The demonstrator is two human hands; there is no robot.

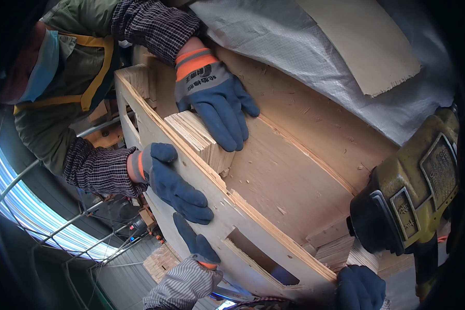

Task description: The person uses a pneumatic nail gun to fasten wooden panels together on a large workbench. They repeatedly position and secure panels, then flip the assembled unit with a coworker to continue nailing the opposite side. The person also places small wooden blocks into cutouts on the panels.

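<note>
My left hand [196,245], in a blue and grey glove below a striped cuff, lies against the outer face of a long curved plywood side panel [206,173], thumb and forefinger apart. At the panel's lower right end is my right hand [361,288], gloved in blue. Its fingers are curled, and what they close on is hidden. Close by stands a layered plywood block [338,250]. Another person's gloved hand [217,108] presses on a second layered block [194,134] inside the frame. That person's other hand [175,186] rests on the panel's outer face.
A worn yellow and black nail gun [413,181] looms at the right, close to the block. Silvery sheeting [274,36] and a loose board [367,41] lie beyond the frame. The panel has a rectangular slot [261,256]. Metal poles [62,232] stand at the left.
</note>
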